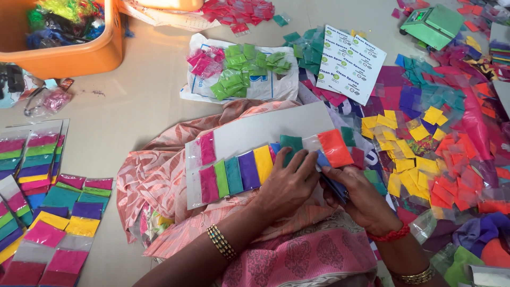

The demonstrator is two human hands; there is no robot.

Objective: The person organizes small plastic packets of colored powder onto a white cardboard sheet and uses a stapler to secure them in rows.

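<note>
The left hand lies palm down on a white card set across the lap, fingers bent and pressing a teal packet at the end of a row of packets fixed along the card's lower edge, pink, green, teal, purple and yellow side by side; a second pink packet sits above the row at the card's left end; the right hand is closed round a dark tool, its kind not discernible, the tip meeting the card just beside the left fingertips; an orange packet stands at the card's right end, touching the tool's upper side; both wrists carry bangles, the right also a red thread; on the floor to the right lies a loose heap of yellow, orange, purple and teal packets; ahead, green packets rest on a white bag, with a sheet of labels near it; a green scale sits at top right; an orange tub stands at top left; finished strips lie at the left.
</note>
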